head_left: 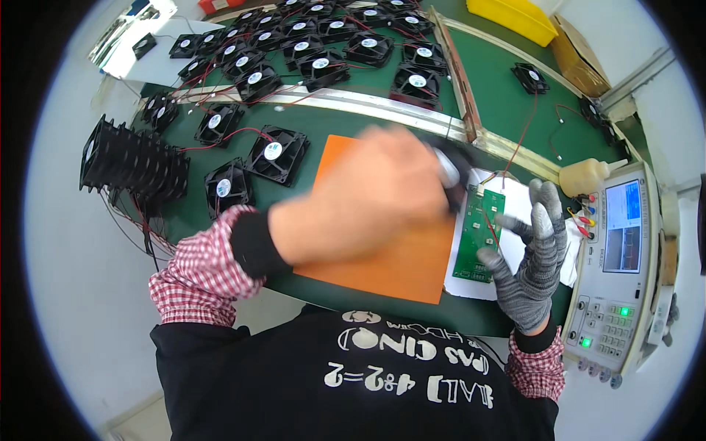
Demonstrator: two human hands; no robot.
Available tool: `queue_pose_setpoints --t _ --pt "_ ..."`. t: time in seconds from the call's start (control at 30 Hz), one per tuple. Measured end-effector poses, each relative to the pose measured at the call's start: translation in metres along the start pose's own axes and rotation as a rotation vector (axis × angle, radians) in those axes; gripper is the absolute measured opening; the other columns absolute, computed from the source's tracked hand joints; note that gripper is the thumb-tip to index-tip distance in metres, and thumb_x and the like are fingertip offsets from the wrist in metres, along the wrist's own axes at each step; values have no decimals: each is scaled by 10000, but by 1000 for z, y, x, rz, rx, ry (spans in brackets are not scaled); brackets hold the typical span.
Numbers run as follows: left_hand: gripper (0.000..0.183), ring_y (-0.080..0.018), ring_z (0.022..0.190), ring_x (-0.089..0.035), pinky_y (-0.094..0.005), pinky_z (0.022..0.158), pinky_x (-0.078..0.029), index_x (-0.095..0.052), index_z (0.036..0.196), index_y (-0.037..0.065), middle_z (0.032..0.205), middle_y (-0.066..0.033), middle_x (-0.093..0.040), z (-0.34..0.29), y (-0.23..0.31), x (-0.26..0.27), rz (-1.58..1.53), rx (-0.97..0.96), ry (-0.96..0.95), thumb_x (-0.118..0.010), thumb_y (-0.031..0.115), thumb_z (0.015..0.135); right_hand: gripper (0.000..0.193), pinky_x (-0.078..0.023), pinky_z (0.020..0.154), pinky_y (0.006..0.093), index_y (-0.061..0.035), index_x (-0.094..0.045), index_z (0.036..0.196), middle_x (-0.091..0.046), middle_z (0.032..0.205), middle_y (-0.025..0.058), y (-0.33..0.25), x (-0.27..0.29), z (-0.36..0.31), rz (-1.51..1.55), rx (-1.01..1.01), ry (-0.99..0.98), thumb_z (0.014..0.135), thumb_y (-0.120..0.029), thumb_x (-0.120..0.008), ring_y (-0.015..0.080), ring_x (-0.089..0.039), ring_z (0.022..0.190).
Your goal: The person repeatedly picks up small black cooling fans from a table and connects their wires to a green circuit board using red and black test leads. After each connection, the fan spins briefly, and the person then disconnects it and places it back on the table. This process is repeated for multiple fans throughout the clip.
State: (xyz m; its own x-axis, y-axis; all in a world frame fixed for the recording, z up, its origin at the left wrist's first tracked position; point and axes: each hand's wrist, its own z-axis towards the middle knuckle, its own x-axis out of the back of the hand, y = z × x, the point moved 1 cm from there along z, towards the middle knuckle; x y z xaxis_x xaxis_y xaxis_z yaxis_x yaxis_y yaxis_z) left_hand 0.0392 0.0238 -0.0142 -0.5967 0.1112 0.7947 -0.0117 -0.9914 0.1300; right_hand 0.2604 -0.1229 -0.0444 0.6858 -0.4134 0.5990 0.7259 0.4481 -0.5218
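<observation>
Just beside the gloved right hand [531, 253] fingers lies the green circuit board [479, 235].

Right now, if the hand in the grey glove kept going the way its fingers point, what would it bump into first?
The right hand points up and left. It would probably meet the green circuit board first, where its fingertips already seem to rest, though depth is hard to judge.
</observation>
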Motion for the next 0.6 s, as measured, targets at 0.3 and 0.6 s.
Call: queue_pose_setpoints --t 0.3,0.6 --pt "216 -285 860 -543 -449 737 -419 -561 842 107 847 -71 -549 -55 -14 53 927 185 -43 -669 116 656 270 -490 622 356 -61 -619 1131 -649 833 110 5 26 -18 -5 -126 -294 861 -65 -622 274 -619 667" --pt "188 -290 692 -455 -403 636 -360 -515 707 53 711 -87 -457 -15 17 -5 361 244 108 -699 33 736 147 -497 679 288 -13 -703 992 -646 828 64 44 2 -1 480 -862 -151 879 -91 -650 154 -607 744"
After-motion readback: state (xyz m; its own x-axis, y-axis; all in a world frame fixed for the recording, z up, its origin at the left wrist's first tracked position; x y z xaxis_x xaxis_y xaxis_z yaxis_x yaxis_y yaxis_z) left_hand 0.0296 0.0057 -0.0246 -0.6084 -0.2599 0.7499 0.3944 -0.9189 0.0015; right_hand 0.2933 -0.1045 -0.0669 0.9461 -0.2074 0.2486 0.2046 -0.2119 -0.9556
